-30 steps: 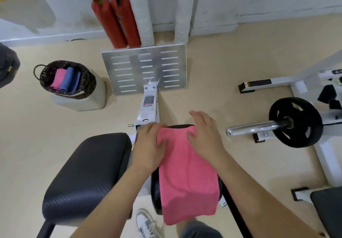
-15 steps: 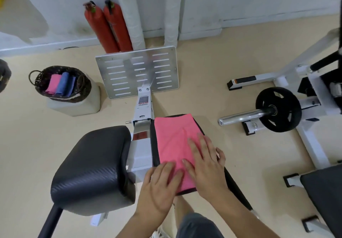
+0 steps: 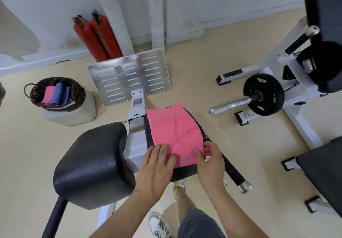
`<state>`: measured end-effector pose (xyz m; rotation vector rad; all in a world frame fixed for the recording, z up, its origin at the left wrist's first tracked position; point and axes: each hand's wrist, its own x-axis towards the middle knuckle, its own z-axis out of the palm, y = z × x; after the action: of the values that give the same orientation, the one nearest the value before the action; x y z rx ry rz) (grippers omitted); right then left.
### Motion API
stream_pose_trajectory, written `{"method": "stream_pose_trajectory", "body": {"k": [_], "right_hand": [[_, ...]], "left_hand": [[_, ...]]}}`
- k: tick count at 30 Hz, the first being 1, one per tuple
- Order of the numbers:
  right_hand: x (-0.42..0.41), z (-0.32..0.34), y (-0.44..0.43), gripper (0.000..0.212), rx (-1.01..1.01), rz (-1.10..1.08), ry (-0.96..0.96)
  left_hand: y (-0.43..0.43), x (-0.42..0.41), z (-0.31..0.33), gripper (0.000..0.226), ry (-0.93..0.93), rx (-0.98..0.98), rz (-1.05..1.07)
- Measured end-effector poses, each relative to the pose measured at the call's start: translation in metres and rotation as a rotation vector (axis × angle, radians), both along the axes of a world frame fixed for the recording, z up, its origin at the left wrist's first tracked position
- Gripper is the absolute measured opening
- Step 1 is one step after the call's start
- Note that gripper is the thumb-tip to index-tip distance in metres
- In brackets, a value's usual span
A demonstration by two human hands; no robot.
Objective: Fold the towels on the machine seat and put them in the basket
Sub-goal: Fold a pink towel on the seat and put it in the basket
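On the black seat pad (image 3: 185,174) pink towel (image 3: 174,132) lies flat — left hand (image 3: 157,165) presses its near-left corner with straight fingers, right hand (image 3: 211,163) pinches the near-right corner.

I see: one pink terry towel (image 3: 174,132), flat on black padded machine seat (image 3: 185,173). My left hand (image 3: 157,171) presses flat on its near edge. My right hand (image 3: 211,165) pinches its near right corner. Dark woven basket (image 3: 78,92), far left, holds folded pink and blue towels (image 3: 55,95).
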<state>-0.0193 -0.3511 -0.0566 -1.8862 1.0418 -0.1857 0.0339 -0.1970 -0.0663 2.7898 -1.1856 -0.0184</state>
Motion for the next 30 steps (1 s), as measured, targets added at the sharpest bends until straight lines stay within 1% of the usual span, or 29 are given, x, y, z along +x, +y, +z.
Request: {"method": "stream_pose_trajectory", "body": {"k": [3, 6, 7, 12, 16, 19, 21, 23, 24, 25, 27, 28, 29, 30], "right_hand": [[0.005, 0.004, -0.001, 0.011, 0.175, -0.063, 0.047], [0.006, 0.007, -0.002, 0.021, 0.329, -0.087, 0.057], [0.006, 0.009, -0.003, 0.021, 0.359, -0.091, 0.062], [0.004, 0.018, -0.010, 0.008, 0.445, -0.048, 0.101], [0.001, 0.029, -0.017, 0.018, 0.577, -0.082, 0.075], [0.000, 0.035, -0.023, 0.021, 0.598, -0.120, 0.085], [0.001, 0.039, -0.024, 0.021, 0.618, -0.126, 0.095], [0.002, 0.042, -0.023, 0.022, 0.614, -0.114, 0.097], [0.000, 0.043, -0.022, 0.024, 0.556, -0.079, 0.097], [-0.002, 0.043, -0.021, 0.026, 0.389, 0.018, 0.113], [-0.011, 0.041, -0.020, 0.033, -0.219, 0.352, 0.157], [-0.017, 0.042, -0.019, 0.045, -0.479, 0.483, 0.138], [-0.021, 0.042, -0.017, 0.059, -0.601, 0.607, 0.128], [-0.024, 0.041, -0.016, 0.072, -0.636, 0.727, 0.138]], "left_hand": [[-0.005, -0.003, 0.002, 0.019, -0.038, 0.053, 0.012], [-0.006, -0.007, 0.007, 0.041, -0.031, 0.114, 0.026], [-0.006, -0.008, 0.008, 0.045, -0.029, 0.125, 0.026], [-0.003, -0.012, 0.012, 0.037, 0.026, 0.120, 0.049], [-0.003, -0.015, 0.024, 0.038, 0.094, 0.095, 0.078], [-0.010, -0.020, 0.029, 0.054, 0.175, 0.086, 0.112], [-0.017, -0.022, 0.024, 0.065, 0.196, 0.106, 0.082], [-0.022, -0.018, 0.016, 0.065, 0.181, 0.138, 0.059], [-0.024, -0.016, 0.012, 0.061, 0.164, 0.139, 0.055], [-0.025, -0.015, 0.009, 0.056, 0.147, 0.124, 0.055], [-0.027, -0.013, 0.008, 0.051, 0.147, 0.107, 0.052], [-0.027, -0.013, 0.010, 0.050, 0.143, 0.106, 0.046], [-0.028, -0.013, 0.012, 0.049, 0.132, 0.104, 0.033], [-0.028, -0.014, 0.014, 0.047, 0.137, 0.108, 0.018]]}}
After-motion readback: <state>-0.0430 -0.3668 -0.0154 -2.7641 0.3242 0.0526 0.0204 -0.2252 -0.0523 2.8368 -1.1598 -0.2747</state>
